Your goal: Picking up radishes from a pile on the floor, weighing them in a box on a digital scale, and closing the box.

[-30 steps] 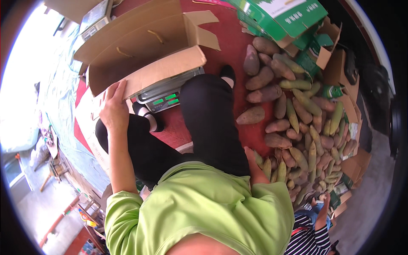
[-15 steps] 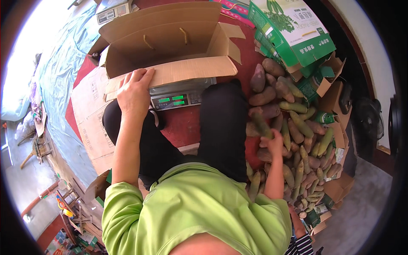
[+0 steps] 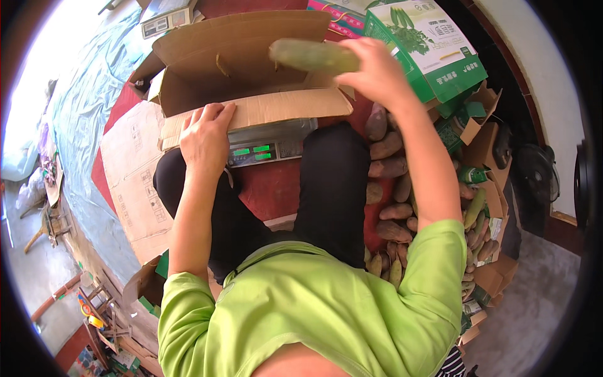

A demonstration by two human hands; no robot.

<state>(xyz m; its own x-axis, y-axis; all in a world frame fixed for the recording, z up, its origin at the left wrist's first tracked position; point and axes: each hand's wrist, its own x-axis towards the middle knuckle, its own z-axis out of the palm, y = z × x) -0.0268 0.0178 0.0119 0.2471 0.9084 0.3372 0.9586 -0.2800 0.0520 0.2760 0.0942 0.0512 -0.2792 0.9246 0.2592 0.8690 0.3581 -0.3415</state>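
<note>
My right hand point(image 3: 375, 70) grips a long green radish point(image 3: 309, 56) by one end and holds it over the right side of an open cardboard box point(image 3: 242, 31). Motion blurs the radish slightly. My left hand point(image 3: 206, 133) has its fingers over the edge of the box's near flap point(image 3: 286, 108), gripping it. Two cord loops show on the box's far inner wall; its bottom is mostly hidden behind the near flap. Beneath the box sits a digital scale point(image 3: 267, 152) with lit green displays.
Right of my legs lies a pile of green and purplish-brown root vegetables point(image 3: 394, 212), partly behind my right arm. Beyond it stands a green-and-white printed carton point(image 3: 433, 47). Flattened cardboard point(image 3: 135, 176) and blue sheeting point(image 3: 94, 119) lie to the left. Another scale point(image 3: 166, 22) sits at the far left.
My right hand has lifted the radish from the pile and carried it forward and left to above the box. My left hand stays on the flap, shifted slightly right.
</note>
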